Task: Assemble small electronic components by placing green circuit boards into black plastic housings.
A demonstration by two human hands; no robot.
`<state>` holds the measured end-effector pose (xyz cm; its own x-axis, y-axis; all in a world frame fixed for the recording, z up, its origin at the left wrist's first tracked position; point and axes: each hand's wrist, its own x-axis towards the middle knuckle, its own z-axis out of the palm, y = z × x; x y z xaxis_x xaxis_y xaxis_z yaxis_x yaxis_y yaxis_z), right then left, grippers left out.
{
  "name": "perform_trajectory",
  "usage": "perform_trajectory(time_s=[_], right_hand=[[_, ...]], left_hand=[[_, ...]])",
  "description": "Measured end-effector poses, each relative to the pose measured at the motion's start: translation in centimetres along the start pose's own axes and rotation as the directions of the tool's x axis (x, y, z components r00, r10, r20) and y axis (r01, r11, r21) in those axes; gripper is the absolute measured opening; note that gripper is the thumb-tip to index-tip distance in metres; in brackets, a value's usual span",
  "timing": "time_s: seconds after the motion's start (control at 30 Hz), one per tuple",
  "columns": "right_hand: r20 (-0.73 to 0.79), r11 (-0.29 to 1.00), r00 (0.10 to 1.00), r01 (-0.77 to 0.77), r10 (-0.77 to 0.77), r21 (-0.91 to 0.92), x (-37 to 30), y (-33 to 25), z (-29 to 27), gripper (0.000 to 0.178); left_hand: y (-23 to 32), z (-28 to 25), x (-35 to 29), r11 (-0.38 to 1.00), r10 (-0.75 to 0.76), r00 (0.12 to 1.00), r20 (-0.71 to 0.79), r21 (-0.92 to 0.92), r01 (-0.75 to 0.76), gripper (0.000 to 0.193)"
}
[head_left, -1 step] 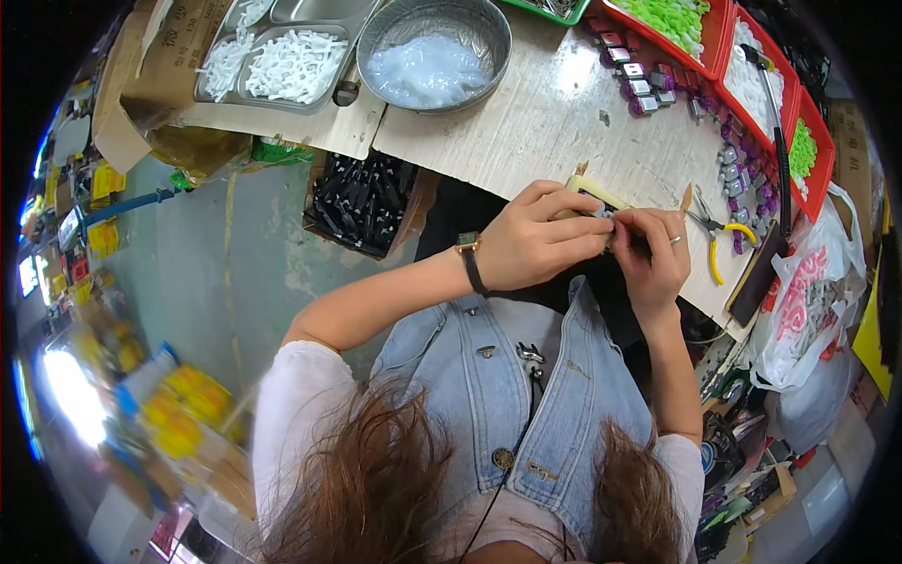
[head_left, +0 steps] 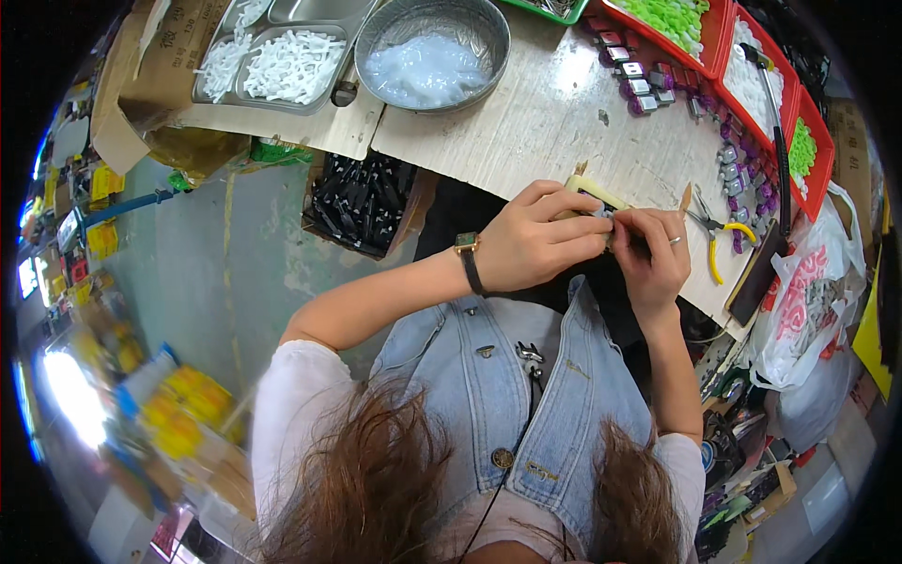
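At the table's near edge, the fingertips of my two hands meet. My left hand [head_left: 550, 237] is closed, its thumb and fingers pinching a small pale grey piece [head_left: 603, 212] that is mostly covered by the fingers. My right hand [head_left: 655, 252], with a ring on one finger, pinches at the other side of that piece. Just behind the fingers lies a cream-coloured block [head_left: 584, 185] with a dark slot, partly hidden by my left hand. Yellow-handled pliers [head_left: 716, 246] and a thin pointed wooden-looking tool [head_left: 687, 195] lie right of my right hand.
Rows of small silver-and-purple parts [head_left: 644, 89] curve along the right. Red trays [head_left: 719, 38] hold green and white pieces. A metal bowl [head_left: 501, 70] holds a clear jelly-like mass, beside a steel tray [head_left: 310, 105] of white pieces. A box of black parts [head_left: 362, 202] sits below the edge.
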<state>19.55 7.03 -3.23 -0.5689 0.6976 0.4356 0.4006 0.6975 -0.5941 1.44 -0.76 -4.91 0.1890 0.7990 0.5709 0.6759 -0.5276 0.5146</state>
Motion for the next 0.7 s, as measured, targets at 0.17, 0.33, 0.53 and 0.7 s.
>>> perform_trajectory(time_s=[0.17, 0.33, 0.53, 0.7], right_hand=[[0.109, 0.998, 0.993, 0.056, -0.054, -0.009, 3.4, 2.2, -3.9, 0.019], [-0.061, 0.887, 0.977, -0.211, 0.204, -0.411, 13.4, 12.4, -9.5, 0.022], [0.017, 0.874, 1.0, 0.003, 0.006, -0.486, 18.2, 15.8, -7.2, 0.022], [-0.051, 0.778, 0.997, -0.077, 0.058, -0.624, 18.4, 15.7, -7.6, 0.021]], left_hand=[[1.7, -2.0, 2.0, 0.977, 0.004, 0.97, 0.244, 0.206, -0.056, 0.018], [2.2, -3.5, 3.8, 0.994, -0.049, 0.946, 0.319, 0.104, 0.016, 0.017], [3.5, -4.6, 2.6, 0.92, -0.353, 0.935, -0.031, -0.193, 0.341, 0.019], [5.4, -3.5, 3.2, 0.445, -0.789, 0.613, 0.048, -0.644, 0.623, 0.013]])
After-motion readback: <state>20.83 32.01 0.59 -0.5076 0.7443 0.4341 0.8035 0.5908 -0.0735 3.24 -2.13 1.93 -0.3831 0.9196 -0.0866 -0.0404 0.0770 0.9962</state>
